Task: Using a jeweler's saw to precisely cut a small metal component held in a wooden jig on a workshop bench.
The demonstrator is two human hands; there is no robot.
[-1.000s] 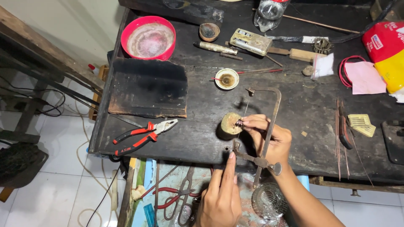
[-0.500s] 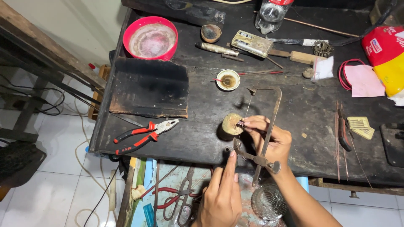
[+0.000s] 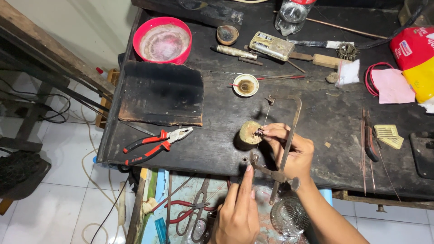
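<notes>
A jeweller's saw frame (image 3: 289,135) lies over the front of the black workbench (image 3: 217,113), its thin blade running down past a round wooden block (image 3: 247,133). My right hand (image 3: 291,151) pinches a small dark metal piece (image 3: 260,132) against that block, and the saw's back bar crosses over this hand. My left hand (image 3: 237,212) comes up from below the bench edge. Its index finger and thumb reach the saw's lower clamp (image 3: 253,160).
Red-handled pliers (image 3: 156,143) lie at the front left beside a dark charred board (image 3: 160,92). A red bowl (image 3: 162,40), a small white dish (image 3: 245,85), a metal box (image 3: 271,45) and a plastic bottle (image 3: 291,16) stand further back. Scissors (image 3: 194,212) lie in the drawer below.
Both hands stay at the block and the saw. Only the view has shifted slightly.
</notes>
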